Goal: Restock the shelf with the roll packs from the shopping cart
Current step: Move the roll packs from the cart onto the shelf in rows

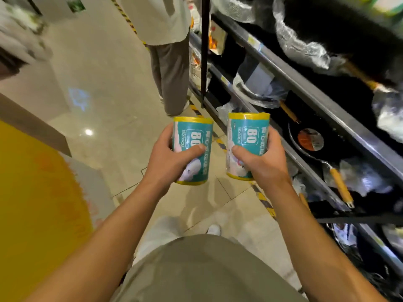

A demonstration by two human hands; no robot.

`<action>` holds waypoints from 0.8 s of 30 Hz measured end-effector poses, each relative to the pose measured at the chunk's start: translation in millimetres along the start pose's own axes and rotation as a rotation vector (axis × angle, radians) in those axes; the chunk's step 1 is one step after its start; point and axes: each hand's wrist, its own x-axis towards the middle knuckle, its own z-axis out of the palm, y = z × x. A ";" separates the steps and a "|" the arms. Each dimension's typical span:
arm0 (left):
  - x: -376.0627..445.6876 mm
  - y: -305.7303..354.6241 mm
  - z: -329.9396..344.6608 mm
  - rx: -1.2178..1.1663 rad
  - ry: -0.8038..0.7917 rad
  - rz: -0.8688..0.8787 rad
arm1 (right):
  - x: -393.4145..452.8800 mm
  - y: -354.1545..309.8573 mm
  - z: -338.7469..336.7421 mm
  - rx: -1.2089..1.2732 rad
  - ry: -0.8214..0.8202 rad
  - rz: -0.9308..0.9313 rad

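Teal, yellow-capped, both printed "80": two roll packs left of the shelf (305,88), left hand (172,158) gripping one roll pack (193,149), right hand (263,160) gripping the other roll pack (247,144).

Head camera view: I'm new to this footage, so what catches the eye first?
Two teal, yellow-ended roll packs marked "80" at centre: the left hand grips one roll pack, the right hand the other roll pack. On the right runs a dark metal shelf of plastic-wrapped black frying pans.
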 end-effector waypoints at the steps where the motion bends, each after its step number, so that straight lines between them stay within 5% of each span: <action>1: 13.3 2.0 0.0 -0.011 0.003 -0.008 | 12.1 -2.2 3.3 -0.002 -0.005 0.005; 11: 185.7 38.5 -10.7 -0.084 -0.174 -0.025 | 135.3 -37.3 56.2 -0.024 0.171 -0.002; 24: 380.1 132.9 15.6 -0.066 -0.541 0.170 | 264.4 -115.8 82.4 0.026 0.581 -0.065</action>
